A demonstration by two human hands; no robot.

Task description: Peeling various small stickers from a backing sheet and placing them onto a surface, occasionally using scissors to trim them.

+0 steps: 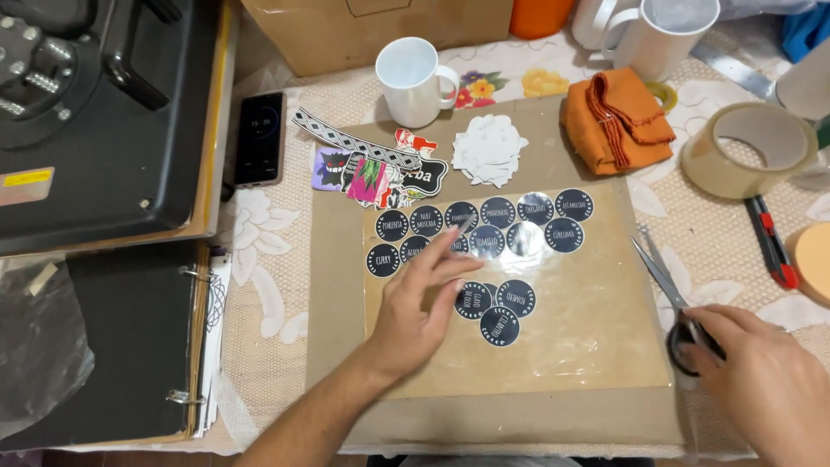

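Stickers, round and black with pale lettering (484, 238), lie in rows on a clear glossy sheet (562, 329) just ahead of the left hand (421, 313), and three more sit bunched right beside its fingers. That hand rests palm down on the sheet, relaxed and gripping nothing, its fingers (450, 251) stretched forward so the tips touch or nearly touch the nearest stickers in the lower row. The right hand (765, 380) lies well off to the other side, at the sheet's edge, closed around the dark handles of a pair of scissors (661, 277) whose blades point away from it across the lace tablecloth (268, 294). The sheet lies on a brown cardboard mat (337, 285). Beyond the left hand's fingertips, past the sticker rows, sit a heap of white cut-out scraps (490, 149), a pile of colourful stickers (372, 173) and a white mug (413, 82). Beyond the right hand lie a red utility knife (772, 242), a roll of clear tape (749, 149) and a folded orange cloth (616, 119). Outward of the left forearm are a ring binder (130, 337) and a smartphone (259, 138).
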